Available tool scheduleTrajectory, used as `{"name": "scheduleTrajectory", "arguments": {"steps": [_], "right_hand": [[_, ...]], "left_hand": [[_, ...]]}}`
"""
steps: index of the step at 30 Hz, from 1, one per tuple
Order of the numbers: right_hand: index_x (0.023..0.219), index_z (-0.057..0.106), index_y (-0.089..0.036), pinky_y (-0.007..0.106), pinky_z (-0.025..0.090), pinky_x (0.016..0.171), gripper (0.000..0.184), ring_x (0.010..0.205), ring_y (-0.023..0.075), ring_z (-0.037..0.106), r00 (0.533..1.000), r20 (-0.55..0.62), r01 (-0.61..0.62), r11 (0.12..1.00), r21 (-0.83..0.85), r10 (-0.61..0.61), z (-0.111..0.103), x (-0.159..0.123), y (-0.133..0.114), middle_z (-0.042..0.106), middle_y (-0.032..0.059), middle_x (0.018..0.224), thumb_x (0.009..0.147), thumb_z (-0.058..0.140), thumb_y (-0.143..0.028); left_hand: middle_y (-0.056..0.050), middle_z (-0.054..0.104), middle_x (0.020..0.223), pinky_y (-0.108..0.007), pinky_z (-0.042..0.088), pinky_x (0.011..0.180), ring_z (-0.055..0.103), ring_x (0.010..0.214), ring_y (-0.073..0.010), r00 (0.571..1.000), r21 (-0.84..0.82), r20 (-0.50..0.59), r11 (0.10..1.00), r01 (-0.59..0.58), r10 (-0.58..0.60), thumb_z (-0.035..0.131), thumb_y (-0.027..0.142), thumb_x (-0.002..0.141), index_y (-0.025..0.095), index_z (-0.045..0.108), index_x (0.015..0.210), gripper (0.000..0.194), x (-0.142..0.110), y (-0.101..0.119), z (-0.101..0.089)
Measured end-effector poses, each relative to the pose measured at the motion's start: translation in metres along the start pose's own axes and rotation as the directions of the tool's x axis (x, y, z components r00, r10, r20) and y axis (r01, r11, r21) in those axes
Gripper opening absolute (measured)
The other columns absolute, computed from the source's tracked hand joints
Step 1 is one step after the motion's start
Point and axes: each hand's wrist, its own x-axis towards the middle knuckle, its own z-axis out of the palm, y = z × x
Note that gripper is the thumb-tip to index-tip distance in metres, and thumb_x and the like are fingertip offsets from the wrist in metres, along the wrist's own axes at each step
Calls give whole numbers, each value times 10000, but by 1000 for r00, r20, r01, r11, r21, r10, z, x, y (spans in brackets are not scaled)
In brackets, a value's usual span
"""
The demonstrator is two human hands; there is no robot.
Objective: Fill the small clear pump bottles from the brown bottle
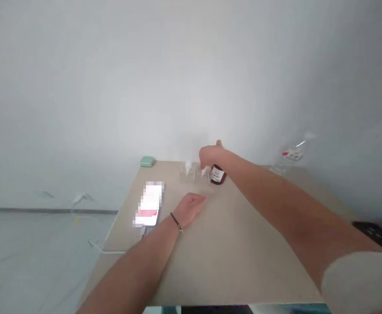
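Grip unclear: right hand (212, 155) arched at a clear glossy container (191, 173) beside a dark amber glass bottle (217, 175), white-labelled; left hand (191, 208) slack, empty, on pale tabletop (243, 261).
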Motion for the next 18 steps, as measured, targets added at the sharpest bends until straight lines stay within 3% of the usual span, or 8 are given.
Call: {"name": "scheduleTrajectory", "arguments": {"steps": [5, 13, 18], "right_hand": [[706, 729, -172, 677, 200, 1014, 243, 867, 319, 670, 999, -40, 2, 1000, -3, -2, -29, -20, 8, 688, 39, 633, 714, 786, -408], [683, 748, -165, 679, 236, 984, 234, 888, 301, 662, 966, -257, 40, 999, 16, -34, -106, -96, 28, 703, 12, 654, 765, 744, -384], [693, 755, -163, 603, 293, 968, 281, 864, 282, 660, 940, -322, 122, 993, 7, -113, -113, -145, 28, 674, 1, 619, 801, 703, -418]], "left_hand": [[91, 236, 425, -286, 101, 479, 184, 425, -61, 1000, -5, -14, 1000, -13, 13, 542, 708, 814, 218, 308, 477, 639, 1, -1, 0], [87, 252, 414, -274, 120, 468, 193, 405, -65, 997, -29, -59, 998, -60, 58, 528, 715, 827, 222, 310, 479, 642, 3, -8, 0], [89, 240, 422, -270, 123, 461, 195, 402, -68, 990, -10, -111, 996, -92, 90, 518, 724, 840, 226, 302, 486, 648, 1, -15, 0]]}}
